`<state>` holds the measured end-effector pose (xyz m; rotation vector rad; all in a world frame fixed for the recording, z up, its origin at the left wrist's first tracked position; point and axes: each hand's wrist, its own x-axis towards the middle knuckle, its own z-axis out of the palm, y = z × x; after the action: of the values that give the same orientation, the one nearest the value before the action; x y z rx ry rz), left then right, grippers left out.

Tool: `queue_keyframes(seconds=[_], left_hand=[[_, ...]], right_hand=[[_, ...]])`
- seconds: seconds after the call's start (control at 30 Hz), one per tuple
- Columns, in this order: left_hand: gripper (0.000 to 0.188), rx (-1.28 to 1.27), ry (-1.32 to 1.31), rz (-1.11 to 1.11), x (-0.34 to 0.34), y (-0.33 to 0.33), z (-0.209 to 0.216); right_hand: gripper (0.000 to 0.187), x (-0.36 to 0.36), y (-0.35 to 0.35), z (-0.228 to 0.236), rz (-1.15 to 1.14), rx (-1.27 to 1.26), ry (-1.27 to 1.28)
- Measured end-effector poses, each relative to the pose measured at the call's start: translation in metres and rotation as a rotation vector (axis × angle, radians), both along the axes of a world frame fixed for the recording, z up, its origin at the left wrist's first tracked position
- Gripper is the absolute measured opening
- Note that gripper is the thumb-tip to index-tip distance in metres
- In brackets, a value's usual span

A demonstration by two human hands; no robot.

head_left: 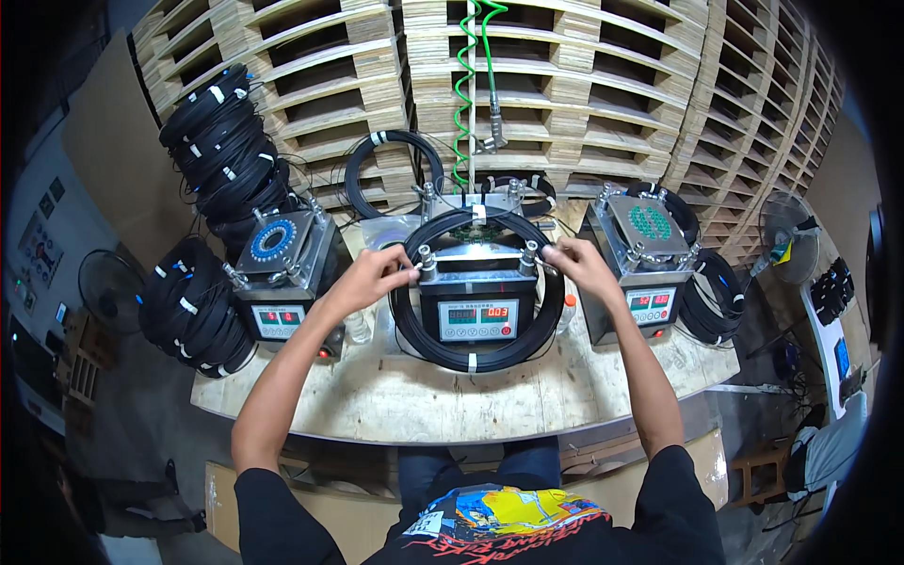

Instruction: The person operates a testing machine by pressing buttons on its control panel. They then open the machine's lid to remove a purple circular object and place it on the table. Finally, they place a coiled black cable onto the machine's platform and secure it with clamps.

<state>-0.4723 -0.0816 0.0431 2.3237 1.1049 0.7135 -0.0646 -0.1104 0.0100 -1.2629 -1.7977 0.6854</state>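
Observation:
A ring of black cable (411,330), tied with white bands, hangs around the front of the middle machine (478,318), which has a lit display panel. My left hand (379,277) is at the ring's upper left, beside the machine's left metal post. Its fingers are pinched together, and what lies between them is too small to make out. Across from it, my right hand (586,267) is closed at the ring's right side, near the right metal post (530,256). Whatever its fingertips hold is hidden. A metal clamping bar spans the posts.
Similar machines stand left, with a blue ring (273,240) on top, and right, with a green disc (650,222). Cable coils (193,306) are piled at the left. Behind the wooden bench (452,405) rise stacked pallets (603,85); an air gun (494,132) hangs from a green hose.

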Motion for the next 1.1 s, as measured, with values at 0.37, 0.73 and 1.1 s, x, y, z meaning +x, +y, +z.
queue_keyframes(seconds=[0.37, 0.73, 1.1], left_hand=[[0.042, -0.446, -0.880, 0.439, 0.031, 0.166, -0.071], [0.032, -0.538, -1.087, 0.386, 0.081, 0.218, -0.107], [0.030, -0.442, -1.067, 0.373, 0.076, 0.221, -0.121]], right_hand=[[0.032, 0.005, 0.158, -0.043, -0.223, -0.194, 0.680], [0.029, -0.016, 0.216, -0.073, -0.123, -0.279, 0.715], [0.034, -0.024, 0.215, -0.074, -0.110, -0.167, 0.706]])
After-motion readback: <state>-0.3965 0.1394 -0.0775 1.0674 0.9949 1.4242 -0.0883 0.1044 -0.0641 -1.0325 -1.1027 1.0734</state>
